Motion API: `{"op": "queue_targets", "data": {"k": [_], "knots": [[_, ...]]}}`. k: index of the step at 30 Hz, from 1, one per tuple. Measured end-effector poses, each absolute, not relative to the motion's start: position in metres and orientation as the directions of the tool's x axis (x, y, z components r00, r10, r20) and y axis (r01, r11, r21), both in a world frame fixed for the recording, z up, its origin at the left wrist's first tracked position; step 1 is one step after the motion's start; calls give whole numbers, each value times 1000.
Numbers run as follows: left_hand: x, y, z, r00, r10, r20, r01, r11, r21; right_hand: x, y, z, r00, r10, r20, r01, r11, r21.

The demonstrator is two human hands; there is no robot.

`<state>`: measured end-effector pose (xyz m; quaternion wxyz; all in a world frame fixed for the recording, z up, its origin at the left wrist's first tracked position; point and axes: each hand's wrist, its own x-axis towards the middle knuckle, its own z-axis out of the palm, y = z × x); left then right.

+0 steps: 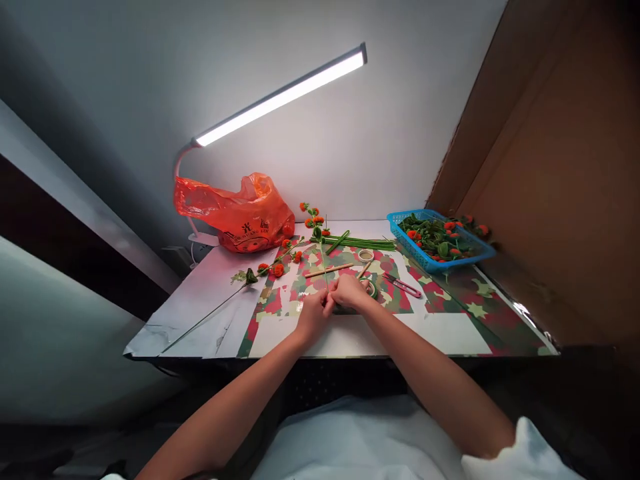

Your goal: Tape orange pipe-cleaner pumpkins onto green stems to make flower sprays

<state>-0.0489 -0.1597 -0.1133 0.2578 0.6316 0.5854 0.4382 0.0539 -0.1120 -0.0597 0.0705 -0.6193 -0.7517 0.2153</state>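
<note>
My left hand point(314, 312) is closed in a pinch around the lower end of a thin green flower stem point(324, 261). Close against it, my right hand point(349, 292) also pinches at this stem; whatever else its fingers hold is hidden. The stem rises away from me to several orange flowers point(314, 221) with green leaves. Partly behind my right hand lies a roll of green tape point(373, 289). Farther left, another stem with orange flowers point(278, 270) rests on the table.
Pink-handled snips point(409, 289), a pale tape roll point(366, 256), a wooden stick point(329, 270) and green stems point(365, 244) lie beyond my hands. A blue basket point(434, 265) of flowers stands right, a red plastic bag point(235, 213) back left, under a lit lamp point(283, 99).
</note>
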Motion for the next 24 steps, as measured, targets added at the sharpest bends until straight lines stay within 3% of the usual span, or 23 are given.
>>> {"op": "queue_targets", "data": {"k": [6, 11, 14, 16, 18, 20, 24], "knots": [[-46, -163, -109, -50, 960, 274, 421, -229, 878, 66, -122, -60, -420, 905, 64, 831, 412, -374], [-53, -185, -108, -14, 981, 195, 266, -185, 946, 96, -126, -75, -510, 834, 210, 752, 551, -363], [-58, -215, -105, 10, 988, 157, 157, -156, 975, 107, -122, -80, -421, 844, 331, 752, 529, -393], [-58, -239, -102, 30, 988, 148, 99, -151, 984, 107, -120, -80, -206, 850, 484, 711, 470, -523], [-57, -259, -99, 38, 987, 159, 49, -160, 986, 104, -117, -81, -39, 853, 520, 664, 411, -625], [-54, -273, -96, 33, 985, 171, 14, -172, 985, 100, -111, -82, -25, 867, 499, 662, 388, -641], [-54, -285, -96, 28, 973, 228, -41, -227, 973, 97, -90, -86, -166, 860, 484, 673, 457, -582]]}}
